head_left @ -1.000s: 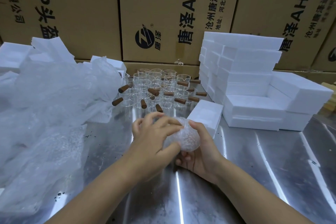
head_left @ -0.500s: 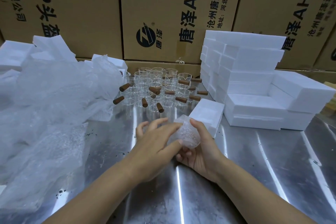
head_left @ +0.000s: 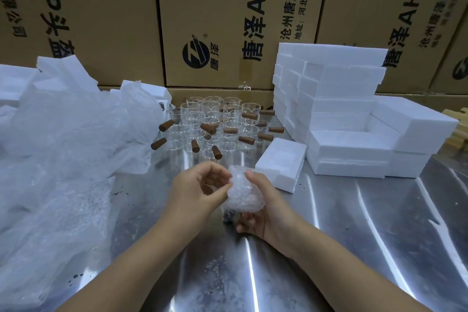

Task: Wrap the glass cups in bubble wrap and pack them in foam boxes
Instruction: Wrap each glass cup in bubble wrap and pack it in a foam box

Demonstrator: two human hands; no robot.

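- The wrapped cup (head_left: 244, 191) (a bubble-wrap bundle, the glass itself hidden) is held low over the steel table (head_left: 354, 223), between my hands.
- My right hand (head_left: 268, 210) grips it, thumb on top, fingers curled beneath.
- My left hand (head_left: 200, 190) pinches the wrap at the bundle's left edge.
- Just behind stand the bare glass cups (head_left: 215, 124) with brown handles.
- One foam box (head_left: 281, 159) lies right of them, beside the stacked foam boxes (head_left: 336, 99).
- Loose bubble wrap (head_left: 63, 147) heaps at the left; cardboard cartons (head_left: 215, 7) line the back.
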